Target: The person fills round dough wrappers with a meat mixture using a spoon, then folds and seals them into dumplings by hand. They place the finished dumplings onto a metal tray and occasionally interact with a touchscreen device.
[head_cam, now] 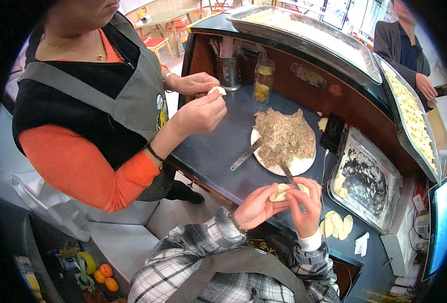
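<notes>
My left hand (257, 205) cups a round dough wrapper (279, 192), which is curled up at its edges. The fingertips of my right hand (307, 208) press on that wrapper's right side. A second pale piece of dough (303, 189) shows between the right fingers. Just beyond my hands, a flat metal spatula (287, 172) rests with one end in a mound of minced filling (284, 132). Its near end passes behind my right hand, so I cannot tell whether they touch. The white plate (257, 152) carries the mound and another metal spatula (246, 154) at its left.
A co-worker's hands (204, 102) pinch a piece of dough at left. Flat wrappers (336, 225) and crumpled tissue (361, 244) lie right. Nearby are a floured metal tray (392, 193), a cabled phone (333, 130), a glass jar (264, 81) and a dumpling tray (411, 110) on the ledge.
</notes>
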`<state>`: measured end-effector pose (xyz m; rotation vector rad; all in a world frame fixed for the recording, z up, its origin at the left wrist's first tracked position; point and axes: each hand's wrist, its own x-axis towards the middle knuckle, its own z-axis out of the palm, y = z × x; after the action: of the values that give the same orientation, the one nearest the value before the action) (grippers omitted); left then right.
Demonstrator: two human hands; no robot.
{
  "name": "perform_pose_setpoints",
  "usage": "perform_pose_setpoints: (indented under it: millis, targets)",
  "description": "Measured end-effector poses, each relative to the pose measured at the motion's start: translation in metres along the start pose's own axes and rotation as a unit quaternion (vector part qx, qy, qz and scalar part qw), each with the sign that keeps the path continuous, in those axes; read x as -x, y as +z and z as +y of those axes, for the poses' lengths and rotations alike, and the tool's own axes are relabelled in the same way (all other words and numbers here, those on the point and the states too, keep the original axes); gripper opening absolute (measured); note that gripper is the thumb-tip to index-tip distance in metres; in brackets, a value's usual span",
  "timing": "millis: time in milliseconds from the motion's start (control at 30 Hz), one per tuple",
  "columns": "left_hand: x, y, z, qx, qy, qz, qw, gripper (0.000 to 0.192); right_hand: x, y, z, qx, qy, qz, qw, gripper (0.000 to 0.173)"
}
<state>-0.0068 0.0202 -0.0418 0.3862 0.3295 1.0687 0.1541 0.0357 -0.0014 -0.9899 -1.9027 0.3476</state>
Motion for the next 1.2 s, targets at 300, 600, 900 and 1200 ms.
perform_pose_setpoints:
  millis: [300, 600, 900, 1200]
  targets:
    - [0.008, 0.017, -0.003, -0.168, 0.075, -0.028, 0.982, 0.042, 0.002, 0.011, -0.018, -0.075, 0.022, 0.124, 0.989, 0.019]
    - [0.009, 0.031, -0.008, -0.479, 0.29, 0.013, 0.828, 0.04, 0.013, 0.008, -0.032, -0.095, 0.003, 0.149, 0.984, 0.021]
    - [0.015, 0.044, -0.031, -0.289, 0.138, 0.065, 0.945, 0.045, 0.016, 0.037, -0.015, -0.258, 0.14, 0.102, 0.95, 0.026]
    - [0.02, 0.029, -0.018, -0.411, 0.137, -0.004, 0.901, 0.034, 0.033, 0.04, -0.032, -0.201, 0.036, 0.138, 0.969, 0.018]
